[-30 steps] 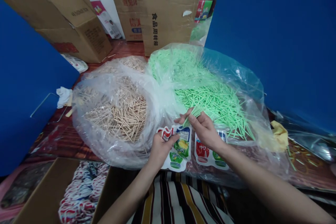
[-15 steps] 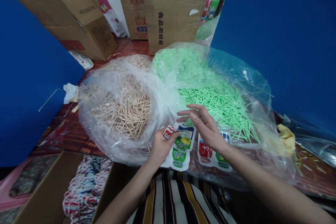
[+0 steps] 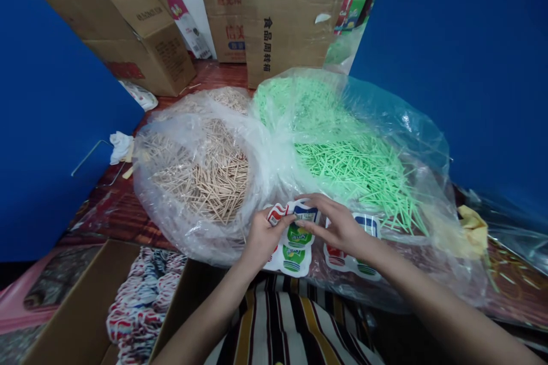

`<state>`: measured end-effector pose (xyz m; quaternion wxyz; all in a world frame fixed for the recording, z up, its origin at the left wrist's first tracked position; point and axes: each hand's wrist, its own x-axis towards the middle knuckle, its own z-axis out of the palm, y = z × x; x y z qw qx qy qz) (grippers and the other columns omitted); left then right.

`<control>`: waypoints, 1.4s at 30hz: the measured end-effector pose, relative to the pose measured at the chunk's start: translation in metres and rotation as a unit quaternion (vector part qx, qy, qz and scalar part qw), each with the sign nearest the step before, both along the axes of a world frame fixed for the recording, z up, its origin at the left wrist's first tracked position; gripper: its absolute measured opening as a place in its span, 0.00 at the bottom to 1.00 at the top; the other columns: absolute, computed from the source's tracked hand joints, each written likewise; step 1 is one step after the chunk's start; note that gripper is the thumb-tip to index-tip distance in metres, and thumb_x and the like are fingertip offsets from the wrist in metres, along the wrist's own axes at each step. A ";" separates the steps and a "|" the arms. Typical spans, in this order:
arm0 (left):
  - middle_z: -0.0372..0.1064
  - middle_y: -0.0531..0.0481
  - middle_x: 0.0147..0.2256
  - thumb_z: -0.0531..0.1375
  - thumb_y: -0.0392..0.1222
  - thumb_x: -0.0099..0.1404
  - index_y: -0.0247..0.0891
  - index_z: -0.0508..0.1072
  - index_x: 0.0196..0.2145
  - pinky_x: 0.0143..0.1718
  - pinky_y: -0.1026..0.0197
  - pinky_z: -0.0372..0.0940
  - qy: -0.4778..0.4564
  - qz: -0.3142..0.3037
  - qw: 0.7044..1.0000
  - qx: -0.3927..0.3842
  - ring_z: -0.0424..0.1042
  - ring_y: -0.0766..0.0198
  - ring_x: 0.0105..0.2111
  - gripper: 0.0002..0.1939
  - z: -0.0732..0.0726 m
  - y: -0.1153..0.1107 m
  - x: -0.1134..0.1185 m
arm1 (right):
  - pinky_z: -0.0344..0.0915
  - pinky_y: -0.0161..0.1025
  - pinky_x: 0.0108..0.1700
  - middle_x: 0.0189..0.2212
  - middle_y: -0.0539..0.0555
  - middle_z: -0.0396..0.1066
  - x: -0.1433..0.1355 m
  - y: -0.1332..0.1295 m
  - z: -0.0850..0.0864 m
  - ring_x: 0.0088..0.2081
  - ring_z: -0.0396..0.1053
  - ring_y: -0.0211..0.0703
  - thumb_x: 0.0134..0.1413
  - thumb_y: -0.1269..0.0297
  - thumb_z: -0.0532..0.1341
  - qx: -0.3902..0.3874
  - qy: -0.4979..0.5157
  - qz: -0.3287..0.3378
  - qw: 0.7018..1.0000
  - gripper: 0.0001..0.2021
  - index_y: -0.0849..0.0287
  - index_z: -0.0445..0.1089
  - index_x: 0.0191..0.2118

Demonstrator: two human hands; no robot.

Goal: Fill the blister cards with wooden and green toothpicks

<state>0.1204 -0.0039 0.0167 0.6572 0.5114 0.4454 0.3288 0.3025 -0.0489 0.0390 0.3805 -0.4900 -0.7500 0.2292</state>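
Note:
My left hand [image 3: 264, 238] pinches a printed packet [image 3: 299, 234] with a white edge, green Sprite bottle pictures and a red-and-white part curling up by the thumb. At the packet's upper right, my right hand [image 3: 338, 225] has its fingers behind the top edge and its thumb in front, closed on it. A similar Sprite packet [image 3: 294, 260] lies just below the held one. Under my right wrist lies another packet [image 3: 367, 269] with red and green bottle pictures, partly covered.
A clear bag of thin tan sticks [image 3: 220, 188] lies at left, and a bag of light green sticks [image 3: 355, 162] at right. An open carton [image 3: 71, 313] at lower left holds bundled printed packets [image 3: 143, 302]. Cardboard boxes [image 3: 295, 23] stand behind. Blue panels [image 3: 462, 68] flank the table.
My right hand has come down from above the green sticks onto the packet's upper edge, and its fingers have closed there. My left hand keeps its pinch. The view has shifted slightly.

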 end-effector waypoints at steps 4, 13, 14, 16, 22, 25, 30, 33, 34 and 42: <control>0.69 0.53 0.22 0.66 0.47 0.52 0.33 0.73 0.26 0.27 0.65 0.63 -0.006 0.017 1.000 -0.021 0.67 0.66 0.24 0.12 -0.002 -0.002 0.000 | 0.66 0.48 0.49 0.46 0.57 0.70 0.000 0.000 0.007 0.48 0.68 0.49 0.51 0.61 0.64 -0.050 0.036 -0.021 0.998 0.17 0.53 0.67 0.47; 0.77 0.47 0.31 0.65 0.47 0.53 0.34 0.76 0.33 0.34 0.60 0.68 -0.061 0.007 0.997 -0.055 0.74 0.59 0.31 0.14 0.008 -0.003 -0.001 | 0.72 0.43 0.39 0.31 0.52 0.76 -0.015 0.000 -0.007 0.33 0.74 0.44 0.44 0.60 0.67 -0.301 0.331 -0.041 0.893 0.12 0.60 0.72 0.36; 0.77 0.47 0.33 0.66 0.46 0.53 0.33 0.76 0.34 0.36 0.59 0.69 -0.066 0.000 0.996 -0.054 0.75 0.59 0.32 0.14 0.009 -0.004 -0.001 | 0.72 0.43 0.38 0.30 0.52 0.76 -0.015 0.000 -0.008 0.32 0.74 0.44 0.44 0.60 0.68 -0.301 0.336 -0.049 0.891 0.12 0.60 0.73 0.35; 0.77 0.46 0.35 0.67 0.45 0.52 0.33 0.76 0.36 0.38 0.59 0.69 -0.083 -0.004 0.995 -0.061 0.75 0.59 0.34 0.15 0.010 -0.004 -0.002 | 0.72 0.42 0.36 0.29 0.52 0.77 -0.013 -0.001 -0.009 0.30 0.75 0.44 0.42 0.61 0.69 -0.301 0.348 -0.068 0.885 0.12 0.61 0.74 0.34; 0.77 0.46 0.32 0.67 0.45 0.52 0.33 0.74 0.39 0.33 0.58 0.70 -0.124 0.018 0.985 -0.116 0.75 0.60 0.29 0.18 0.010 -0.004 -0.003 | 0.73 0.42 0.37 0.30 0.52 0.78 -0.007 -0.004 -0.008 0.32 0.75 0.45 0.40 0.60 0.70 -0.282 0.388 -0.116 0.870 0.12 0.60 0.75 0.34; 0.77 0.46 0.29 0.67 0.44 0.51 0.32 0.74 0.36 0.29 0.60 0.70 -0.125 0.033 0.985 -0.115 0.74 0.62 0.25 0.16 0.008 -0.006 -0.003 | 0.73 0.42 0.37 0.30 0.52 0.78 -0.007 -0.007 -0.010 0.31 0.76 0.46 0.42 0.60 0.69 -0.281 0.391 -0.116 0.868 0.12 0.60 0.75 0.34; 0.76 0.49 0.28 0.67 0.41 0.50 0.33 0.74 0.33 0.27 0.60 0.69 -0.101 0.045 0.990 -0.084 0.73 0.63 0.24 0.12 0.005 -0.015 0.002 | 0.74 0.43 0.37 0.29 0.53 0.78 -0.005 -0.019 -0.013 0.31 0.76 0.47 0.37 0.60 0.71 -0.274 0.402 -0.150 0.861 0.14 0.60 0.76 0.32; 0.76 0.49 0.30 0.67 0.40 0.50 0.34 0.75 0.32 0.30 0.60 0.69 -0.069 -0.010 0.995 -0.069 0.73 0.61 0.27 0.11 0.003 -0.024 0.007 | 0.74 0.43 0.36 0.30 0.53 0.78 0.001 -0.036 -0.011 0.30 0.76 0.46 0.35 0.60 0.72 -0.281 0.394 -0.169 0.859 0.14 0.60 0.76 0.31; 0.76 0.48 0.30 0.67 0.40 0.50 0.34 0.75 0.32 0.31 0.60 0.69 -0.059 -0.044 0.996 -0.059 0.73 0.61 0.28 0.11 0.002 -0.027 0.008 | 0.74 0.42 0.36 0.30 0.53 0.78 0.005 -0.043 -0.011 0.30 0.76 0.46 0.35 0.60 0.72 -0.282 0.390 -0.179 0.858 0.14 0.60 0.76 0.32; 0.72 0.43 0.34 0.58 0.43 0.62 0.36 0.72 0.32 0.42 0.54 0.62 0.385 -0.029 0.872 0.301 0.69 0.54 0.39 0.08 -0.006 -0.015 -0.019 | 0.75 0.48 0.35 0.34 0.59 0.78 0.051 -0.099 -0.040 0.32 0.76 0.54 0.37 0.55 0.70 -0.263 0.242 -0.359 0.862 0.21 0.61 0.72 0.38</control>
